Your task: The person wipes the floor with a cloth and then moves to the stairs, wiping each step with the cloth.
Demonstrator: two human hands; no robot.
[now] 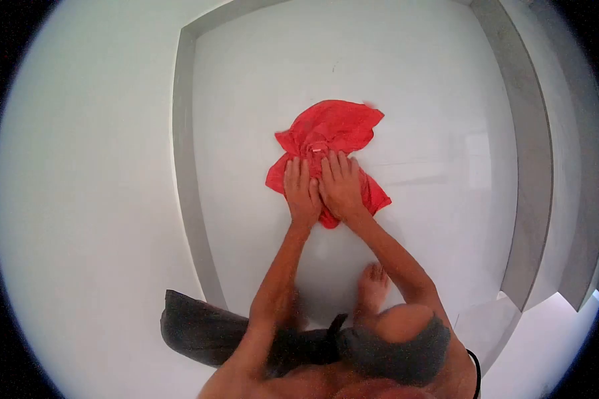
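Note:
A crumpled red cloth (336,125) lies on the glossy white floor (406,86), bunched at its middle with corners spread out. A small pale mark, perhaps a label, shows near its centre. My left hand (302,191) rests flat on the cloth's near left part, fingers stretched forward. Beside it, my right hand (341,186) presses flat on the near right part, with its fingers extended too. The thumbs almost meet between the hands. Some of the cloth is hidden beneath both palms.
Grey skirting (185,133) runs along the white wall (93,166) at left, and another grey strip (529,153) borders the floor at right. My bare foot (374,282) and bent knees in dark shorts (206,332) are close behind my hands.

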